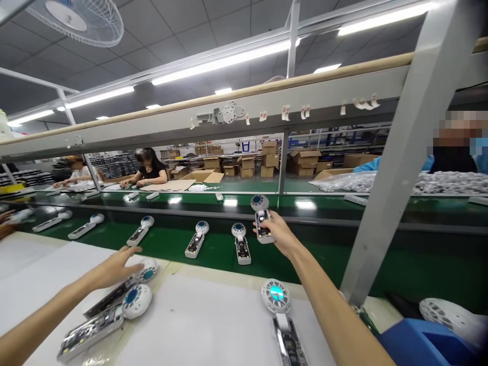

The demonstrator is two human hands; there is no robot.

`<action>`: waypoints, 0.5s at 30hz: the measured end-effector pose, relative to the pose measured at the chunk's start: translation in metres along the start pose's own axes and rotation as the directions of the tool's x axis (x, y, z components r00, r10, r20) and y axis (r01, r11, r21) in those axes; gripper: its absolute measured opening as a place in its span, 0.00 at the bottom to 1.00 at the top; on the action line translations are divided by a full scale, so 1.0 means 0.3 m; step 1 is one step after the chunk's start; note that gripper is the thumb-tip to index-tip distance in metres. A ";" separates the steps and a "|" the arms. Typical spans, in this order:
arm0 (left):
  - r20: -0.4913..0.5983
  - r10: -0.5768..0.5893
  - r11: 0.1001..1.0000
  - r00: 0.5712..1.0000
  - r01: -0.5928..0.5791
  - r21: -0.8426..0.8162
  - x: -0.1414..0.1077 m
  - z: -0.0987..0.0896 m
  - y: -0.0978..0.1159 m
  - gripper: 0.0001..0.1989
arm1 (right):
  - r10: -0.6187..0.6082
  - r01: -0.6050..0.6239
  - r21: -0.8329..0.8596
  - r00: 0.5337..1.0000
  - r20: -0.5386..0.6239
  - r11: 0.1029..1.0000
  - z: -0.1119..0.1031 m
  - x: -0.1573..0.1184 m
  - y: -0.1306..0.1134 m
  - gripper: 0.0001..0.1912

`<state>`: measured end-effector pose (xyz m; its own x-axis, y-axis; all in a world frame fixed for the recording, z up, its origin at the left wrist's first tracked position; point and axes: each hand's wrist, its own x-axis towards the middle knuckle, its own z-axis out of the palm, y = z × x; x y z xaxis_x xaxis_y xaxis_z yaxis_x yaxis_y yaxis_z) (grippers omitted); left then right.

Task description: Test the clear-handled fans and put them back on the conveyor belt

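My right hand (280, 233) grips a white device (264, 227) with a round fan-like head and open circuit body, raised over the green conveyor (217, 259). My left hand (120, 265), fingers apart, is above two similar devices at the left of the white worktop; the nearer one (93, 330) lies in front of the other, whose round head (148, 269) shows beside my fingertips. Another device (276, 297) with a lit cyan centre lies on the worktop (213, 325) near my right forearm. Several more devices, such as one (241, 244) just left of my right hand, lie along the conveyor.
A slanted metal post (400, 152) and a blue bin (430, 343) stand at the right. A shelf beam (171, 117) spans above the conveyor. Across it, people sit near cardboard boxes (305, 162). Another person's hand (5, 223) is at the far left edge.
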<state>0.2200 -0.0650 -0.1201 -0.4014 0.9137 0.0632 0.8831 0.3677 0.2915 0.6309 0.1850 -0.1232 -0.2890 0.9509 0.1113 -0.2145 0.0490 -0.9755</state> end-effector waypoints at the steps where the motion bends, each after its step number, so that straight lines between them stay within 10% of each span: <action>1: 0.039 -0.070 0.997 0.997 0.071 -0.035 -0.024 0.011 -0.054 0.41 | 0.003 -0.004 -0.063 1.000 -0.011 0.998 -0.006 0.009 0.031 0.23; 11: 0.071 -0.055 0.965 0.996 0.071 -0.251 -0.082 0.100 -0.165 0.27 | 0.089 -0.070 -0.754 0.996 -0.015 0.653 -0.091 0.007 0.151 0.13; 15: 0.013 -0.099 0.911 0.995 0.096 -0.401 -0.069 0.095 -0.170 0.24 | 0.109 -0.024 -0.884 0.994 0.031 0.467 0.040 0.043 0.129 0.18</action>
<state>0.1903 -0.0976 -0.1635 -0.4832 0.8753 0.0214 0.6688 0.3532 0.6542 0.6077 0.1955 -0.1571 -0.3392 0.9406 0.0102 0.7315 0.2706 -0.6258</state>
